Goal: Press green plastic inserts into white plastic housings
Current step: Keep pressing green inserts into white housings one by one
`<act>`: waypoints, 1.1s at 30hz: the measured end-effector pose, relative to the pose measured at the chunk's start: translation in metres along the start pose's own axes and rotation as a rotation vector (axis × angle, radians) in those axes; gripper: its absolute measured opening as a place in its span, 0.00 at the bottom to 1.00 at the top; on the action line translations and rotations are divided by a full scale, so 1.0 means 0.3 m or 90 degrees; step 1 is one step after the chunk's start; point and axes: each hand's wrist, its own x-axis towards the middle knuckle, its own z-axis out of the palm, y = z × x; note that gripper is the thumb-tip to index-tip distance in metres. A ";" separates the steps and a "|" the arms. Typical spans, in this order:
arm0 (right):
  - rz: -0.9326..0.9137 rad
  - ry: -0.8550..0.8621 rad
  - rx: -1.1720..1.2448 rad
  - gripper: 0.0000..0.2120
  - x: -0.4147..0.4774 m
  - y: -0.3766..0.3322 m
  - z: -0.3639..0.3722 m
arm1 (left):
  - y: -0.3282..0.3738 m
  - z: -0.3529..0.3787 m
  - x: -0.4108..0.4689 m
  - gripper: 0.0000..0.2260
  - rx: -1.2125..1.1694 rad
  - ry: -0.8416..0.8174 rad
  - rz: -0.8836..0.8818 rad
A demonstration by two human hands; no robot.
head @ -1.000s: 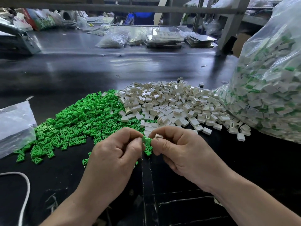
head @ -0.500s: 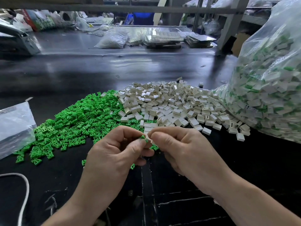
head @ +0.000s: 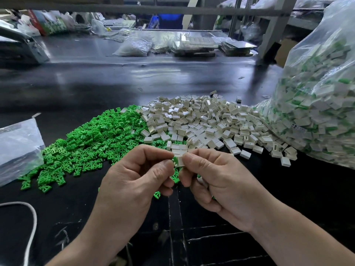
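Pinching insert [head: 175,162] against housing [head: 180,161] — green pile [head: 92,143], white pile [head: 207,121], bag [head: 317,112] crowd behind.

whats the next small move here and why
Probably press the green insert fully home: the left hand pinches it, and its green edge shows outside the white housing that the right hand pinches.

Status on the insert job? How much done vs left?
Done: clear bag at right holds many white pieces showing green. In hand: left hand pinches a green insert, right hand a white housing, insert partly seated. Remaining: large loose green pile and white pile.
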 end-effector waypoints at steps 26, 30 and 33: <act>0.035 -0.085 0.031 0.23 -0.011 0.007 0.009 | 0.009 0.039 -0.003 0.17 -0.418 -0.152 -0.192; 0.028 -0.070 0.078 0.26 -0.008 0.020 0.035 | 0.007 0.047 -0.002 0.18 -0.429 -0.133 -0.176; 0.021 -0.069 0.108 0.26 -0.009 0.020 0.042 | 0.010 0.047 0.000 0.16 -0.447 -0.152 -0.174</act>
